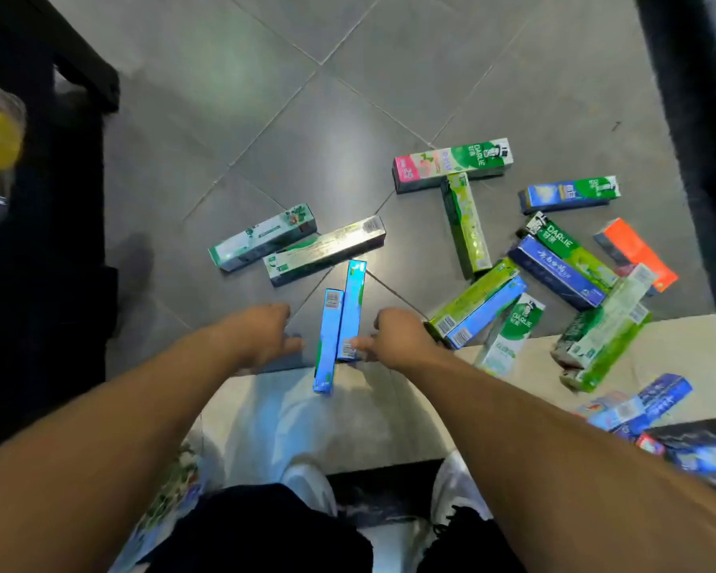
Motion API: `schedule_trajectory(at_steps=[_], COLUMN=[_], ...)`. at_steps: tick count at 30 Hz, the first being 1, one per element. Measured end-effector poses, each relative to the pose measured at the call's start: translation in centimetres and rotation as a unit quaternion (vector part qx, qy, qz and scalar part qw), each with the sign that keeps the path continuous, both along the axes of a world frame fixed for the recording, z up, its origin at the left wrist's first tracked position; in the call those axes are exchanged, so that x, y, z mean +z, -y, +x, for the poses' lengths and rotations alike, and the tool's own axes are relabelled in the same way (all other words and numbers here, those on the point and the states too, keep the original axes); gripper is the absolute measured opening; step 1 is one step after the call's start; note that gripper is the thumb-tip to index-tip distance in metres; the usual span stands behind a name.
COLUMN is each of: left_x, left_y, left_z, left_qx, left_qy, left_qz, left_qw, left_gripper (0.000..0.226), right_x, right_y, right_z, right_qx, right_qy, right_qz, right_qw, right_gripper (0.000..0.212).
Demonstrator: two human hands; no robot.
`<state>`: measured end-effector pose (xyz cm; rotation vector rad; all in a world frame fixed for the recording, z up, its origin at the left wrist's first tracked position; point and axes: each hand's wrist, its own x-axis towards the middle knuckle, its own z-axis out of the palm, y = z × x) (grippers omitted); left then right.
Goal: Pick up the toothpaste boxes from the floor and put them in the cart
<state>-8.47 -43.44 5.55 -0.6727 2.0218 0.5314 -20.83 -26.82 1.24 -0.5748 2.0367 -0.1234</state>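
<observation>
The fingers of the right hand [404, 337] were curled, thumb touching the near end of one of two light-blue toothpaste boxes [340, 324] lying side by side between the hands, while the left hand [265, 335] hung half open just left of them, holding nothing. Two white-green boxes [298, 244] lay farther off on the grey tiled floor [306, 138], and about eleven more boxes [554, 258] were scattered to the right.
</observation>
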Motion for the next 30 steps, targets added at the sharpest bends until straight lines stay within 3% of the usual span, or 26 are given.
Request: schedule_trajectory(at_steps=[6,10,22,27,30], left_x=[-6.7,-8.3,-10.1,-10.3,-10.6], left_y=[2.8,4.2,2.8,1.7,1.6], left_z=[-1.4,-1.9,-2.2,-2.6,-2.3], left_qx=[-0.056,-0.055,-0.069,-0.06,-0.065], left_qy=[-0.002,-0.021,-0.01,-0.011,0.002], left_qz=[-0.002,-0.01,0.015,0.039,0.041], left_qw=[0.998,0.998,0.997,0.997,0.997], left_gripper=[0.066,0.069,0.065,0.067,0.071], right_x=[-9.2,-12.0,-12.5,-13.6,-13.4], right_y=[1.9,2.5,0.6,1.7,2.0], right_z=[0.0,0.5,-1.1,0.5,0.0], right_qx=[-0.116,-0.134,-0.12,-0.149,-0.183], right_qy=[0.009,0.022,0.009,-0.011,0.023], right_qz=[-0.017,-0.041,0.01,-0.04,-0.041], right_qw=[0.993,0.99,0.993,0.988,0.982], right_gripper=[0.04,0.041,0.042,0.069,0.068])
